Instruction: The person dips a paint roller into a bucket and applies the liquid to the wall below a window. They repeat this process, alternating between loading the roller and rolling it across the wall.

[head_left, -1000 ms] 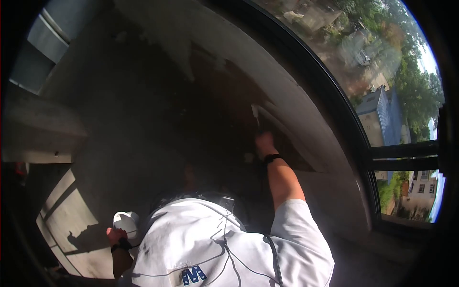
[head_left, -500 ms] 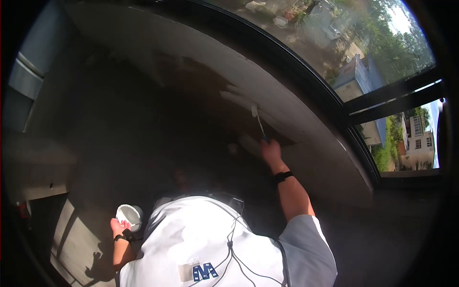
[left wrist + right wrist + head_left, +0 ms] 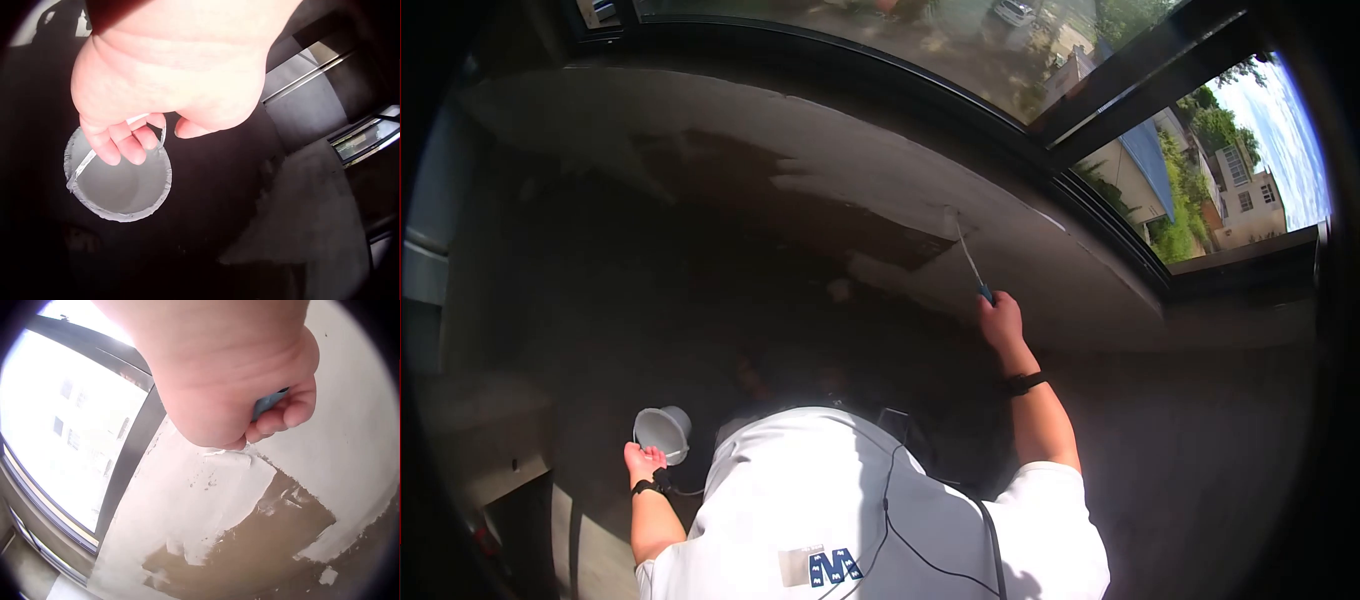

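In the head view my right hand (image 3: pixel 1001 322) grips the blue handle (image 3: pixel 986 294) of a small paint roller, its thin rod reaching up to the white roller head (image 3: pixel 951 222). That head lies against the wall below the window, at the end of a brown unpainted patch (image 3: pixel 890 236). The right wrist view has my fingers curled round the blue handle (image 3: pixel 270 405), with white paint around the brown area (image 3: pixel 250 550). Low on the left, my left hand (image 3: pixel 644 460) holds a small white bucket (image 3: pixel 672 424). Its thin wire handle (image 3: pixel 84 164) hangs over my curled fingers, and greyish-white paint shows inside.
A dark window frame (image 3: pixel 850 75) curves above the painted wall strip (image 3: pixel 1040 280). Trees and buildings stand outside. At left a concrete ledge (image 3: pixel 480 430) juts out. Cables (image 3: pixel 887 510) hang over the white shirt.
My right hand has drawn the roller rightward along the wall, and white now covers more of the brown. The head view has turned, showing more window. The bucket stays low at the left.
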The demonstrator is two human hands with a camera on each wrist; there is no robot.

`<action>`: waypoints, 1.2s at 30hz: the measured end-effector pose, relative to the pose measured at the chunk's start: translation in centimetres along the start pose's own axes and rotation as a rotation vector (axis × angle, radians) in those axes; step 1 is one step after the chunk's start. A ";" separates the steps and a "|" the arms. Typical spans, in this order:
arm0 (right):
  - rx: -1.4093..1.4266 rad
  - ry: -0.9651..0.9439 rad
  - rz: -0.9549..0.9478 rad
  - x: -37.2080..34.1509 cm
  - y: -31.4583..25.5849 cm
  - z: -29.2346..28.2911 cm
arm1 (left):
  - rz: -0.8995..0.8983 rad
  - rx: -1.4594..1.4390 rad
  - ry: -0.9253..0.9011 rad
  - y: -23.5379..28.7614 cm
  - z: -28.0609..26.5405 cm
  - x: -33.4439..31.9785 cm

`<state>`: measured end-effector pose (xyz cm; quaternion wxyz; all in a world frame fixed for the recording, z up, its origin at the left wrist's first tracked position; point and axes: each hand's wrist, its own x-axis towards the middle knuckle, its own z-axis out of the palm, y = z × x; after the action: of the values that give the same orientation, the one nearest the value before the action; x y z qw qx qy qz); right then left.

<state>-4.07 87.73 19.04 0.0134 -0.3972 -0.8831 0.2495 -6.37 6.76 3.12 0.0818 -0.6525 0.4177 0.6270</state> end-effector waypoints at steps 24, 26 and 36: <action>-0.267 -0.168 -0.081 6.0 -5.9 6.5 | -0.086 -0.109 0.046 -1.9 -3.2 -0.1; -0.259 -0.191 -0.072 6.8 -6.9 7.5 | -0.079 -0.137 0.108 -2.4 -3.8 -0.6; -0.254 -0.077 0.065 2.8 -7.9 1.8 | -0.180 -0.105 0.246 -1.0 -5.4 1.3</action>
<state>-11.87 84.56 20.54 -0.0789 -0.4142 -0.8941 0.1510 -1.84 3.37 2.65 0.0518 -0.7625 0.3308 0.5536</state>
